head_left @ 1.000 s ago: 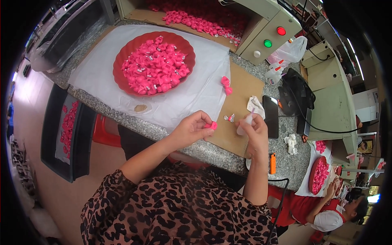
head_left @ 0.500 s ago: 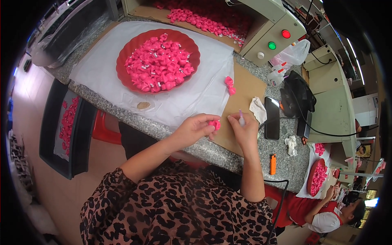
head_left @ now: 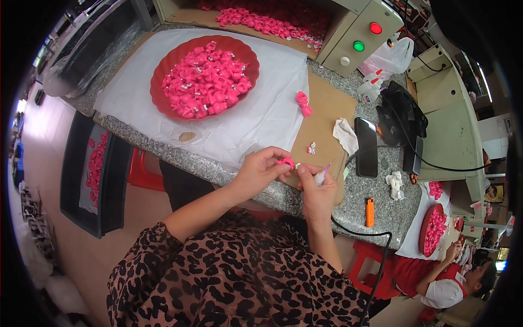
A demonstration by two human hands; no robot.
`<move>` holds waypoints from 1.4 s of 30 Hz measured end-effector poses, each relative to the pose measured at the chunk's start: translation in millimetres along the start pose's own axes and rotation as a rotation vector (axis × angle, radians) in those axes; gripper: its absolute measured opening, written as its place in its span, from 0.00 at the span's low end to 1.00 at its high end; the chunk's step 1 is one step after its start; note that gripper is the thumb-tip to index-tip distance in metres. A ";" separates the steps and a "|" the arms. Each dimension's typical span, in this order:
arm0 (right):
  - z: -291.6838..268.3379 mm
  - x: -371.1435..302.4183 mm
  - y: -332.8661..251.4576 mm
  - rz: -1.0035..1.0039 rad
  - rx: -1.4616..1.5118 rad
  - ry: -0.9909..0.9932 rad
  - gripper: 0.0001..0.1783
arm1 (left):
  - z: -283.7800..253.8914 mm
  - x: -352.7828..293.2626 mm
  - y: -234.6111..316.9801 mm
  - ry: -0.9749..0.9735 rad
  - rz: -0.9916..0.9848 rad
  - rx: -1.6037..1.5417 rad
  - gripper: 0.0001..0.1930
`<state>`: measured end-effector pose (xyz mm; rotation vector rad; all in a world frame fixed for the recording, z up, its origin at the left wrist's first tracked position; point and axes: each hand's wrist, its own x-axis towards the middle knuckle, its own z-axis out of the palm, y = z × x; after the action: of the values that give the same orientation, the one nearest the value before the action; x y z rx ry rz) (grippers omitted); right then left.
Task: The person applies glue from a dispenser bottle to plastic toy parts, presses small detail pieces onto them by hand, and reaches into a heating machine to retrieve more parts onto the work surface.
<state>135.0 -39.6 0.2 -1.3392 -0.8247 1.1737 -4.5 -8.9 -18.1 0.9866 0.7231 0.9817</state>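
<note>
Over the near edge of the worktop (head_left: 357, 193), two hands work close together at the border of a brown cardboard sheet (head_left: 332, 109). The left hand (head_left: 260, 171) pinches a pink piece (head_left: 287, 162) between thumb and fingertips. The right hand (head_left: 318, 196) is closed around a small bottle (head_left: 320, 177) with a thin purple tip pointing away from the body; its thumb and finger also seem to nip a tiny white bit (head_left: 297, 165) just beside the pink piece. Whether the two touch is too small to tell; this piece looks only partway done.

Farther from the near edge, a few silvery bits (head_left: 311, 147) lie on the cardboard, seemingly unused. A pink bow (head_left: 303, 103) lies where the white paper (head_left: 283, 71) meets the cardboard, apparently set aside. Toward the worktop's far left corner, a red dish (head_left: 159, 87) holds a big heap of pink pieces, many with silvery specks. Along the far edge, more lie inside a cabinet (head_left: 354, 32). Which of these are finished and which remain cannot be told.
</note>
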 end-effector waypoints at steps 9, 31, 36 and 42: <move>8.9 -3.4 6.6 -0.120 -0.107 -0.062 0.06 | -2.9 -1.1 -7.2 -0.015 0.010 0.007 0.09; -4.6 -3.2 0.5 0.257 0.307 -0.241 0.12 | 2.0 -4.9 7.2 -0.116 -0.097 -0.043 0.10; -3.7 -7.0 6.0 0.218 0.335 -0.224 0.11 | 10.4 -8.3 16.9 -0.182 -0.179 0.094 0.10; 4.4 -13.9 9.6 0.059 0.296 -0.218 0.12 | 20.5 -9.0 9.6 -0.242 -0.142 -0.011 0.09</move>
<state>125.7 -52.9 -6.3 -1.0104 -0.7338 1.4458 6.3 -22.1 -0.6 1.0095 0.5766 0.7274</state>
